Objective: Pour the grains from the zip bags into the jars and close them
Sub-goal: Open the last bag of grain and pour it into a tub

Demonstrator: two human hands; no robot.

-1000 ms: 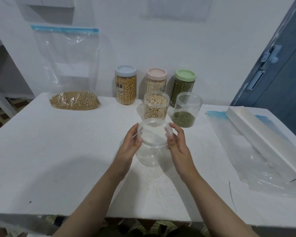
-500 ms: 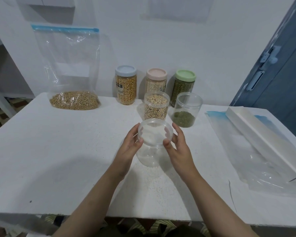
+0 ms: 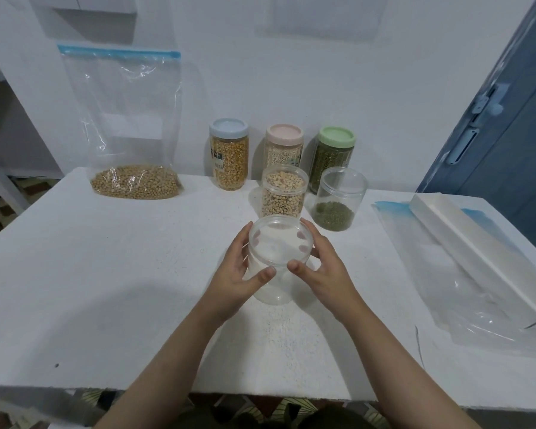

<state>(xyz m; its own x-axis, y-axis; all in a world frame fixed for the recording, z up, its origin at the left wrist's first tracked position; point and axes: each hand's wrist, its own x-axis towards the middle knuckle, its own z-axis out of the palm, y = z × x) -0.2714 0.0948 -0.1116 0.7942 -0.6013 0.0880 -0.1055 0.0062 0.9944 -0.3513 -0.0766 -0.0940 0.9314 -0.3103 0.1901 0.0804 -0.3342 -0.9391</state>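
I have both hands on the empty clear jar (image 3: pixel 275 261) in the middle of the frame: my left hand (image 3: pixel 240 275) wraps its left side, thumb across the front wall, and my right hand (image 3: pixel 321 270) wraps the right side, fingertips showing pink through the plastic at the rim. It sits on the white table (image 3: pixel 106 274), lid off and nothing inside. My read is that I am placing it ready for filling, so I want it flat, steady, its mouth clear and well within reach of the bag I will tip.

Just behind it stands an open jar of pale beans (image 3: pixel 283 195), filled almost to the rim. To its right, an open jar of green grains (image 3: pixel 338 202) holds only a shallow layer at the bottom. Neither has a lid on, so both remain to be closed.

Against the wall, three lidded jars: the blue-lidded jar (image 3: pixel 229 157) with yellow kernels, the pink-lidded jar (image 3: pixel 283 147) with whitish grains, the green-lidded jar (image 3: pixel 334 153) with dark green ones.

In the upper left of the frame, the zip bag (image 3: pixel 130 125) leans upright on the wall, tan beans settled in its bottom. At the right edge, flattened empty bags (image 3: pixel 464 292) lie under a white tray (image 3: pixel 464 243).
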